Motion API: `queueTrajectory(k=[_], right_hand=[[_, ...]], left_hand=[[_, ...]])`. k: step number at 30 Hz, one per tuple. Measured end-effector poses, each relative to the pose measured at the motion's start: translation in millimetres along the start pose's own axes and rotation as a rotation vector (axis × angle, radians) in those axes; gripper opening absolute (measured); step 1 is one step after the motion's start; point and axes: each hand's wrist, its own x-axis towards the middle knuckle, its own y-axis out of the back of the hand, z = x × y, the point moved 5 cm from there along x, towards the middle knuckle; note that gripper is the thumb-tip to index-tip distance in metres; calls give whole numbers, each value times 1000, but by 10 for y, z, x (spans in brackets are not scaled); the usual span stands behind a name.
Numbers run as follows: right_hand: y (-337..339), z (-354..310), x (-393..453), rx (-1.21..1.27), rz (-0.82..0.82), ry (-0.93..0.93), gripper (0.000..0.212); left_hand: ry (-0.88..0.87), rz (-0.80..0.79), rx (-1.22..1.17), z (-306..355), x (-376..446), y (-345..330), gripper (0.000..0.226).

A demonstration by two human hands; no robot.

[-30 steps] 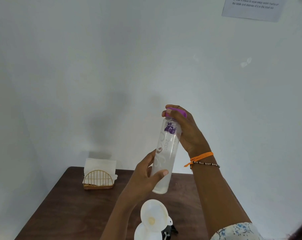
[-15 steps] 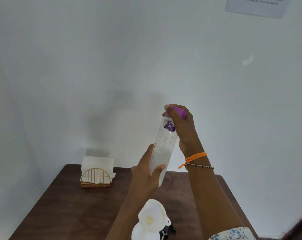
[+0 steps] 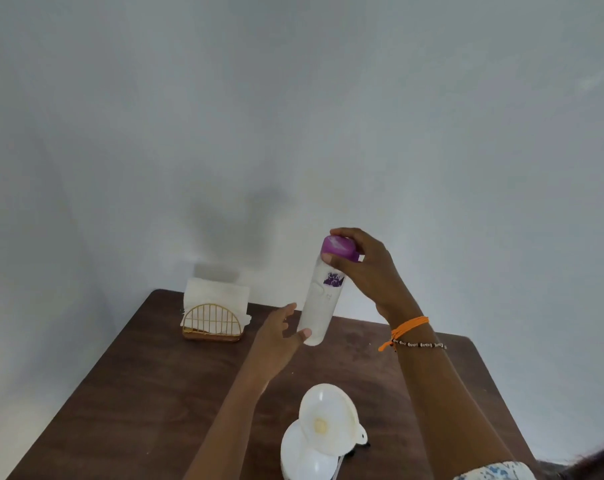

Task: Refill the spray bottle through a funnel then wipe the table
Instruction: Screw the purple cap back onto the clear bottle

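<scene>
A clear water bottle (image 3: 319,306) with a purple cap (image 3: 338,249) is held upright, slightly tilted, above the brown table (image 3: 148,393). My right hand (image 3: 366,271) grips the cap from the top. My left hand (image 3: 276,336) is at the bottle's lower end with its fingers stretched out and its thumb touching the bottle. Near the front edge a white funnel (image 3: 328,419) sits tilted in the neck of a white spray bottle (image 3: 304,460).
A gold wire holder (image 3: 212,323) with white tissues (image 3: 217,294) stands at the table's back left corner, against the wall. A small black part (image 3: 354,451) lies just right of the spray bottle.
The bottle has come down a little. My left hand has loosened from a grip round the bottle's body to stretched fingers at its base. My right hand stays on the cap.
</scene>
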Motion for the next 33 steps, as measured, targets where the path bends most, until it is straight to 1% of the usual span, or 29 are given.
queueTrajectory(k=[2, 5, 10, 14, 19, 23, 25, 29, 33], right_hand=[[-150, 205, 44, -66, -24, -9, 41], [-373, 562, 69, -134, -36, -35, 44], [-710, 1028, 129, -178, -26, -56, 48], [-907, 1226, 237, -202, -73, -39, 48], [-1066, 1388, 413, -228, -150, -32, 50], [-1160, 1420, 565, -189, -162, -23, 51], [-1208, 1427, 641, -193, -174, -10, 48], [-1322, 1437, 753, -271, -221, 49, 43], [-1364, 1477, 741, -322, -227, 95, 49]], left_hand=[[75, -2, -24, -198, 62, 18, 58], [130, -9, -55, -399, 136, 37, 50], [232, 26, -93, -678, 244, 62, 53], [274, 42, -130, -830, 334, 65, 51], [320, 78, -154, -952, 440, 57, 49], [342, 77, -143, -1028, 502, 49, 46], [353, 70, -132, -1062, 516, 40, 44], [360, 68, -119, -1102, 543, 14, 40], [360, 56, -120, -1113, 526, -19, 38]])
